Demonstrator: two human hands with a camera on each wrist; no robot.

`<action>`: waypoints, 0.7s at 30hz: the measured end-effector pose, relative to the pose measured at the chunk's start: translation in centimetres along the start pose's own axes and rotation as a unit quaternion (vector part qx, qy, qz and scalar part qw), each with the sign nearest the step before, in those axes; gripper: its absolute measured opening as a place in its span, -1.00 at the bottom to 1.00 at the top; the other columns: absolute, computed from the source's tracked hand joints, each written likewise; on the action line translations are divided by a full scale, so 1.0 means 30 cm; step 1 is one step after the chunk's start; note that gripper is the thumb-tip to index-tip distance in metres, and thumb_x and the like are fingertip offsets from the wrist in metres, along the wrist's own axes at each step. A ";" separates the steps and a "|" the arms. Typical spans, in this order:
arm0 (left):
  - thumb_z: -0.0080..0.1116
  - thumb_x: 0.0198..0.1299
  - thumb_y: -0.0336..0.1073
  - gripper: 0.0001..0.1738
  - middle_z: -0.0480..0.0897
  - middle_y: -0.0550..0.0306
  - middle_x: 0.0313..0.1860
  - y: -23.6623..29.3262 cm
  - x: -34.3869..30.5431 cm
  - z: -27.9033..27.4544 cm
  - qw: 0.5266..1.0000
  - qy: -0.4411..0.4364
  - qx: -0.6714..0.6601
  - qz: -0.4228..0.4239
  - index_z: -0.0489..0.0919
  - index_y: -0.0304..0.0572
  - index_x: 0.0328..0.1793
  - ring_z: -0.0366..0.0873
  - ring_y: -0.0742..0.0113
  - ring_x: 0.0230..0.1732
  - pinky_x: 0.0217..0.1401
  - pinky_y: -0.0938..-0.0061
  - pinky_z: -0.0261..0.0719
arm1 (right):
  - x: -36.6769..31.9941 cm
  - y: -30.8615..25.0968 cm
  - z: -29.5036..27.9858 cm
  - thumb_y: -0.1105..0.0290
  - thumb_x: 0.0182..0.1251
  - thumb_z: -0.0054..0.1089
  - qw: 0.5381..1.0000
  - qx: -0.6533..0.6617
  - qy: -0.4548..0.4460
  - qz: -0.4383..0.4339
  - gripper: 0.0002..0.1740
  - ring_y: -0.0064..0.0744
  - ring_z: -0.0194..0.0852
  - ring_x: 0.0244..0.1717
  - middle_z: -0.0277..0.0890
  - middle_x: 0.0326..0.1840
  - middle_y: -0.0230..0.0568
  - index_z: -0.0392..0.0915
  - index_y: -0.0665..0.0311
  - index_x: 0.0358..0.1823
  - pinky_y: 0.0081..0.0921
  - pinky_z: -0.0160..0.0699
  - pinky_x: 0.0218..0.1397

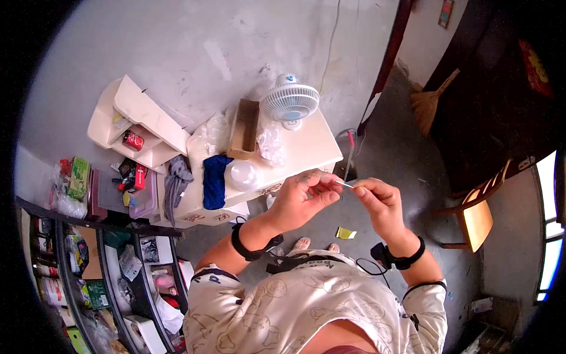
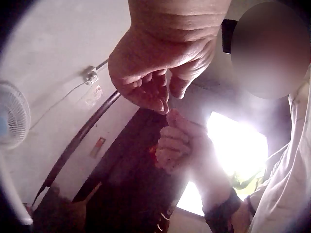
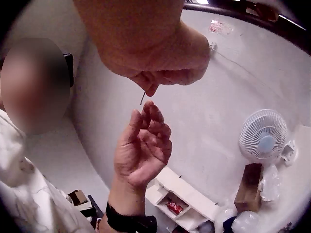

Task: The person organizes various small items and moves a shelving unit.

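Observation:
Between thumb and fingers, my right hand [image 1: 380, 203] pinches a thin, pale stick [image 1: 345, 184], slim as a needle; its exact kind I cannot tell. In the right wrist view the stick [image 3: 142, 98] sticks out below the right fingertips. Facing it, my left hand [image 1: 306, 197] has loosely bent fingers, its thumb apart from the index finger. The left fingertips are right at the stick's free end. Seen from the left wrist, the left hand [image 2: 150, 73] hangs above the right hand [image 2: 180, 145], their fingertips close together. Both hands are raised in front of the chest.
A white cabinet [image 1: 306, 150] bears a fan [image 1: 290, 101], a cardboard box [image 1: 243, 130], plastic bags and dark blue cloth [image 1: 216, 182]. Left are a corner shelf [image 1: 150, 118] and a crowded dark rack [image 1: 127, 268]. A wooden chair [image 1: 476, 221] stands right; a yellow-green packet [image 1: 346, 233] lies on the floor.

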State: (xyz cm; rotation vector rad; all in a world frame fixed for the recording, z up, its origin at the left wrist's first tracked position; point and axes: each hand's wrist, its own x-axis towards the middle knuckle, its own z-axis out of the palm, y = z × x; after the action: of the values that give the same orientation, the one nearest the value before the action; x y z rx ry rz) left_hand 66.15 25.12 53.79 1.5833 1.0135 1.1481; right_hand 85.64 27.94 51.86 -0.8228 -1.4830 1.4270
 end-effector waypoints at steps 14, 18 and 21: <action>0.13 0.15 -0.40 -0.89 0.61 0.23 -0.39 -0.014 0.004 -0.003 0.996 0.083 -0.021 -0.010 0.55 -0.26 -0.22 0.50 0.59 -0.38 -0.31 0.70 0.46 | 0.005 0.006 0.041 0.41 0.25 0.11 0.999 0.036 -0.024 0.027 -0.85 -0.77 0.25 -0.43 0.46 -0.43 -0.49 0.57 0.34 -0.24 -0.78 0.23 -0.41; 0.08 0.19 -0.39 -0.90 0.61 0.22 -0.42 -0.003 0.007 -0.016 0.990 0.139 -0.023 0.005 0.55 -0.26 -0.26 0.49 0.59 -0.42 -0.35 0.71 0.45 | 0.003 -0.003 0.039 0.41 0.26 0.11 0.999 0.023 -0.009 0.028 -0.84 -0.78 0.25 -0.45 0.47 -0.44 -0.50 0.57 0.35 -0.25 -0.78 0.24 -0.43; 0.05 0.22 -0.35 -0.85 0.60 0.21 -0.45 -0.002 0.004 -0.036 0.983 0.178 -0.045 -0.010 0.56 -0.29 -0.29 0.49 0.59 -0.44 -0.37 0.71 0.46 | 0.003 -0.010 0.030 0.40 0.26 0.11 0.999 0.002 -0.001 0.032 -0.84 -0.79 0.25 -0.45 0.47 -0.44 -0.51 0.57 0.34 -0.25 -0.79 0.23 -0.44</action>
State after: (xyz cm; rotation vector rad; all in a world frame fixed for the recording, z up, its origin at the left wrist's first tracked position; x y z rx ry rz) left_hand 65.12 25.45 53.93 1.3189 1.1850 1.4771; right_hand 84.82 27.63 52.21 -0.8739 -1.4669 1.4762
